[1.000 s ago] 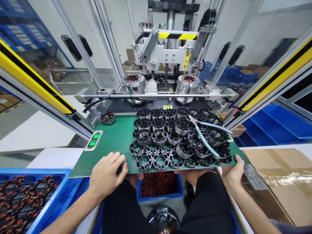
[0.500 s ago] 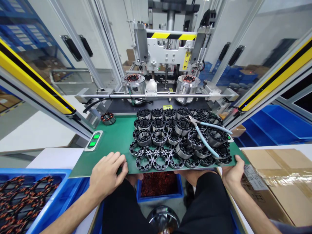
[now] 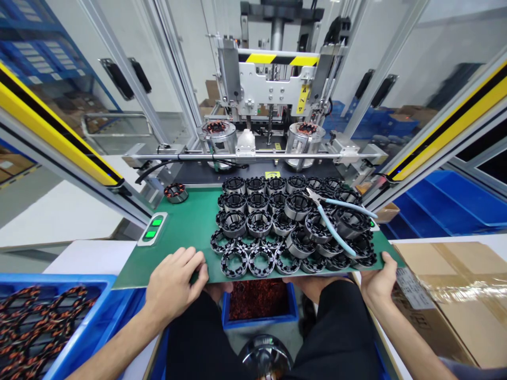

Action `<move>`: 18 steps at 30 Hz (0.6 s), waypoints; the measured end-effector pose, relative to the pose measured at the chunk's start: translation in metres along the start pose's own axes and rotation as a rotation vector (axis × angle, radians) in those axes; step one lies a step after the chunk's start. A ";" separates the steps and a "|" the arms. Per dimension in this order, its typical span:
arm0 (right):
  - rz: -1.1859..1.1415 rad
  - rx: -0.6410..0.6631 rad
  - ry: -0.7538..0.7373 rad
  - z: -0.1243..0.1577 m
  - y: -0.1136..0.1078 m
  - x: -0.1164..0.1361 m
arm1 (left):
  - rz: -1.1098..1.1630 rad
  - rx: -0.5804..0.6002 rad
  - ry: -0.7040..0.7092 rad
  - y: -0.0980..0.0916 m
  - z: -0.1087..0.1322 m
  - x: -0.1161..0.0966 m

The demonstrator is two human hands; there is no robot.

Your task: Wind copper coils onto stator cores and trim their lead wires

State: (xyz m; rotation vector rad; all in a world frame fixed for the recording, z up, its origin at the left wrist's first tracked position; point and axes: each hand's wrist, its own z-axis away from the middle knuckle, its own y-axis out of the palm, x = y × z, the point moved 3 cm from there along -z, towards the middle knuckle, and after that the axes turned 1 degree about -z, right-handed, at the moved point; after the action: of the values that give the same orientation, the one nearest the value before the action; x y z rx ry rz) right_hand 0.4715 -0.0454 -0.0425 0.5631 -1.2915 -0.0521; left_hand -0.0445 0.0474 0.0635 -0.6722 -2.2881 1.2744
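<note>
My left hand (image 3: 176,279) rests on the front part of the green work surface (image 3: 186,227), fingers curled in and thumb against them; I see nothing held in it. At the right front corner my right hand (image 3: 381,277) grips the edge of the green surface, thumb on top, its other fingers mostly hidden below. Between the hands stand several rows of unwound stator cores (image 3: 259,224), grey rings with black insulation, some stacked at the right. Diagonal cutters (image 3: 330,224) with light blue handles lie across them, jaws parted. A stator with copper windings (image 3: 175,193) sits at the back left.
Behind the surface, a machine (image 3: 273,87) holds two copper-wound stators in metal cylinders (image 3: 217,142). Green-lit buttons (image 3: 152,228) are at the left. A blue bin (image 3: 99,295) of wound stators stands at the lower left, a cardboard box (image 3: 455,285) at the right. Yellow bars (image 3: 55,126) flank the opening.
</note>
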 end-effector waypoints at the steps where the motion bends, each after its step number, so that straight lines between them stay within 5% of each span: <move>1: -0.001 0.002 -0.001 0.000 0.000 0.000 | 0.001 0.004 -0.003 0.000 0.000 0.000; 18: -0.021 -0.031 0.006 0.011 0.010 0.008 | 0.004 -0.017 0.016 -0.003 -0.002 -0.002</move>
State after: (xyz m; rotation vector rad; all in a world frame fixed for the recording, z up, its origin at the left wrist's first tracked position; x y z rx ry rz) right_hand 0.4612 -0.0437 -0.0295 0.5494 -1.2767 -0.0873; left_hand -0.0427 0.0460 0.0672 -0.6903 -2.2880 1.2488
